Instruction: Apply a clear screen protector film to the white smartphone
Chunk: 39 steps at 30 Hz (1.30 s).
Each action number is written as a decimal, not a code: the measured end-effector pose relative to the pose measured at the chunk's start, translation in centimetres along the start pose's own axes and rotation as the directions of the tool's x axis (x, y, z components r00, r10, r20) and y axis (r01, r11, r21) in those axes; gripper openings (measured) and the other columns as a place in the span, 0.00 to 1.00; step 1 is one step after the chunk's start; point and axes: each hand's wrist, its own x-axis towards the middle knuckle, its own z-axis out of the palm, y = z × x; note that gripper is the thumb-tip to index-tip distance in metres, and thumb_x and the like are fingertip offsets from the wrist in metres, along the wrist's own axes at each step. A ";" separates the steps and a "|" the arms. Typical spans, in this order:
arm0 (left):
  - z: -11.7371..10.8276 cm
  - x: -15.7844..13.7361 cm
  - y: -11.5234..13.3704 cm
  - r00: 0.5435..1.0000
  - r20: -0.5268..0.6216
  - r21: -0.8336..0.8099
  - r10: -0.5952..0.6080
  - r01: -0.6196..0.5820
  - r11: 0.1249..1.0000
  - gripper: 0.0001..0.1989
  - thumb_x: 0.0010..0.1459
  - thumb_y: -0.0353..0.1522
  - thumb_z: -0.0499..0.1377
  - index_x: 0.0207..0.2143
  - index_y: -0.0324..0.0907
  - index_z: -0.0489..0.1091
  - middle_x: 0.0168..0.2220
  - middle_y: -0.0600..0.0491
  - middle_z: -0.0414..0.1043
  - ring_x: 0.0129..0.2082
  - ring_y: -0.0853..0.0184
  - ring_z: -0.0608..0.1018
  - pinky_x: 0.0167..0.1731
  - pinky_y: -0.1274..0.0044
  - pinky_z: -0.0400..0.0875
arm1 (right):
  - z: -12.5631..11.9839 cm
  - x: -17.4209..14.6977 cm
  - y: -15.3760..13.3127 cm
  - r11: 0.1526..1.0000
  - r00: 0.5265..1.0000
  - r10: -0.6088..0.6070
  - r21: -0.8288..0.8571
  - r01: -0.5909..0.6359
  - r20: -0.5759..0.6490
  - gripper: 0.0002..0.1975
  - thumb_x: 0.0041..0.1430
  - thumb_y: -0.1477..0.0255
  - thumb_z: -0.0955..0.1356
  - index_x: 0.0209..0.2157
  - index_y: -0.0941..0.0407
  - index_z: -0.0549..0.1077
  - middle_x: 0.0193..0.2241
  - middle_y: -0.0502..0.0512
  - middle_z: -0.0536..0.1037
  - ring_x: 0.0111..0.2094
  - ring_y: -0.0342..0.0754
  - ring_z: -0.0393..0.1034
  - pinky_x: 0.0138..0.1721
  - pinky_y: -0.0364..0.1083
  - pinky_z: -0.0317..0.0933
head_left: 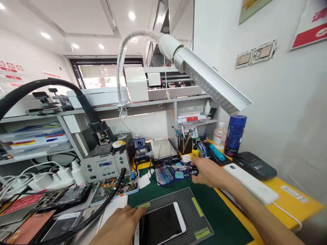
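Observation:
A white-framed smartphone with a dark screen lies face up on a grey perforated mat. My left hand rests at the phone's upper left edge, its thumb stretched out by the corner and its other fingers partly hidden. Farther back, my right hand reaches across the green work mat, fingers closed at the black handles of a pair of scissors. The scissors' silver blades point left. Just behind that hand stands a yellow bottle. Beside the blades lies a clear plastic case.
A tray of small parts and several phones lie on the left, under a black flexible tube. A soldering station stands behind. A white power bank with a cable lies at right. A lamp hangs overhead.

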 end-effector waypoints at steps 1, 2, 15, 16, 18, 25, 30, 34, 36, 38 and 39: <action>0.1 0.3 -0.3 0.999 -0.039 -0.001 0.020 -0.020 1.000 0.33 0.51 0.40 0.67 0.59 0.41 0.74 0.53 0.40 0.80 0.54 0.44 0.79 0.56 0.57 0.72 | -0.9 -0.7 -0.1 1.000 1.000 0.015 -0.006 -0.015 -0.028 0.18 0.63 0.64 0.73 0.50 0.59 0.76 0.47 0.61 0.80 0.47 0.56 0.76 0.47 0.52 0.70; 0.3 0.7 -0.7 0.995 -0.088 -0.004 0.050 -0.050 0.999 0.31 0.54 0.42 0.65 0.58 0.41 0.75 0.52 0.40 0.80 0.54 0.44 0.79 0.56 0.56 0.72 | -1.9 -1.2 -0.1 0.999 0.998 0.032 -0.014 -0.033 -0.056 0.18 0.62 0.65 0.73 0.50 0.60 0.77 0.47 0.62 0.81 0.46 0.57 0.77 0.46 0.51 0.70; 4.0 2.7 -4.9 0.606 -0.663 0.161 0.440 -0.458 0.874 0.08 0.62 0.35 0.60 0.41 0.44 0.78 0.38 0.47 0.80 0.40 0.55 0.80 0.40 0.62 0.79 | -14.3 7.3 0.1 0.894 0.976 0.219 -0.406 -0.191 0.023 0.17 0.69 0.65 0.70 0.55 0.57 0.73 0.54 0.59 0.75 0.49 0.54 0.75 0.48 0.56 0.72; 4.0 2.7 -5.0 0.605 -0.667 0.163 0.435 -0.450 0.878 0.08 0.62 0.34 0.60 0.41 0.44 0.78 0.38 0.48 0.80 0.40 0.55 0.80 0.39 0.62 0.79 | -14.2 8.1 -0.2 0.882 0.972 0.229 -0.432 -0.187 0.046 0.17 0.69 0.65 0.70 0.55 0.57 0.73 0.54 0.59 0.75 0.49 0.54 0.75 0.48 0.56 0.72; 4.0 2.8 -5.3 0.612 -0.673 0.157 0.416 -0.431 0.889 0.09 0.63 0.34 0.60 0.42 0.44 0.78 0.37 0.47 0.80 0.39 0.55 0.80 0.39 0.61 0.79 | -14.1 9.5 -0.6 0.863 0.966 0.243 -0.475 -0.174 0.089 0.18 0.69 0.65 0.70 0.56 0.57 0.72 0.54 0.60 0.75 0.49 0.54 0.75 0.48 0.56 0.72; 4.5 3.5 -6.1 0.612 -0.697 0.115 0.372 -0.417 0.901 0.10 0.64 0.35 0.57 0.40 0.43 0.78 0.37 0.47 0.79 0.39 0.55 0.79 0.37 0.64 0.77 | -13.3 14.0 -1.6 0.842 0.955 0.243 -0.525 -0.121 0.170 0.18 0.68 0.65 0.71 0.56 0.58 0.72 0.54 0.60 0.75 0.49 0.55 0.74 0.49 0.57 0.72; 5.5 4.2 -6.7 0.642 -0.701 0.043 0.311 -0.397 0.917 0.11 0.66 0.37 0.56 0.42 0.46 0.78 0.40 0.46 0.79 0.42 0.54 0.78 0.41 0.64 0.75 | -11.7 15.2 -1.9 0.874 0.970 0.171 -0.481 -0.069 0.173 0.18 0.69 0.65 0.71 0.56 0.58 0.72 0.54 0.61 0.75 0.49 0.55 0.75 0.48 0.56 0.72; 4.9 4.0 -7.0 0.655 -0.707 0.008 0.267 -0.371 0.929 0.14 0.68 0.37 0.53 0.43 0.45 0.78 0.41 0.45 0.79 0.45 0.54 0.77 0.44 0.63 0.74 | -10.7 14.4 -1.3 0.899 0.990 0.097 -0.437 -0.045 0.098 0.18 0.69 0.65 0.70 0.56 0.58 0.72 0.54 0.60 0.75 0.49 0.54 0.75 0.48 0.56 0.72; 4.2 3.8 -7.6 0.666 -0.696 0.007 0.267 -0.365 0.931 0.14 0.68 0.37 0.52 0.44 0.44 0.78 0.42 0.46 0.79 0.45 0.54 0.78 0.45 0.64 0.73 | -10.6 13.9 -1.0 0.909 0.998 0.060 -0.416 -0.043 0.028 0.18 0.69 0.65 0.70 0.56 0.58 0.72 0.54 0.61 0.75 0.49 0.54 0.75 0.49 0.56 0.72; 3.4 3.6 -8.4 0.694 -0.683 -0.014 0.225 -0.320 0.947 0.16 0.68 0.37 0.51 0.45 0.44 0.78 0.41 0.45 0.80 0.44 0.54 0.78 0.44 0.64 0.73 | -10.9 13.0 -1.1 0.921 0.998 0.015 -0.387 -0.039 -0.066 0.18 0.69 0.65 0.70 0.55 0.58 0.73 0.54 0.62 0.75 0.49 0.54 0.75 0.49 0.56 0.72; 2.9 3.4 -8.9 0.717 -0.673 -0.036 0.179 -0.273 0.961 0.18 0.68 0.38 0.50 0.44 0.43 0.78 0.40 0.45 0.80 0.44 0.53 0.78 0.44 0.63 0.73 | -11.0 12.4 -1.4 0.930 0.993 -0.015 -0.365 -0.031 -0.121 0.18 0.69 0.65 0.71 0.55 0.58 0.73 0.54 0.62 0.75 0.49 0.54 0.75 0.49 0.56 0.72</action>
